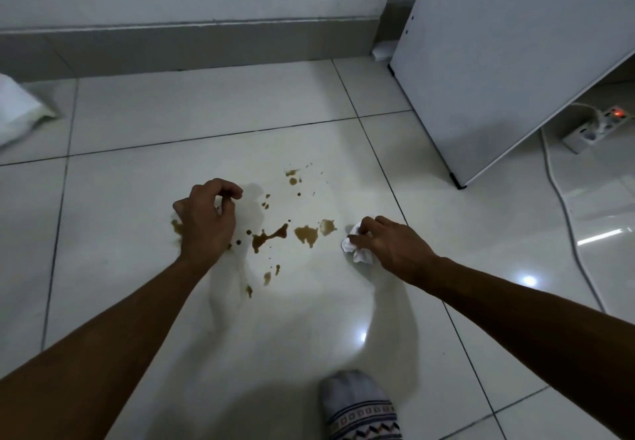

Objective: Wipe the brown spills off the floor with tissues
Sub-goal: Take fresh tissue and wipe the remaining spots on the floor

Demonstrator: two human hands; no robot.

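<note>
Brown liquid spills (275, 233) mostly remained on glossy white tiled floor (171, 130). Right hand (388, 244) fingers clamped crumpled white tissue (357, 250); left hand (206, 219) fingers curled, contents unclear.

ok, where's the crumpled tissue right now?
Head view, right of centre: the crumpled tissue sits on the floor under the right hand, just right of the brown spills.

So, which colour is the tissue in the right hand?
White, seen from the head camera: tissue, right hand.
</note>
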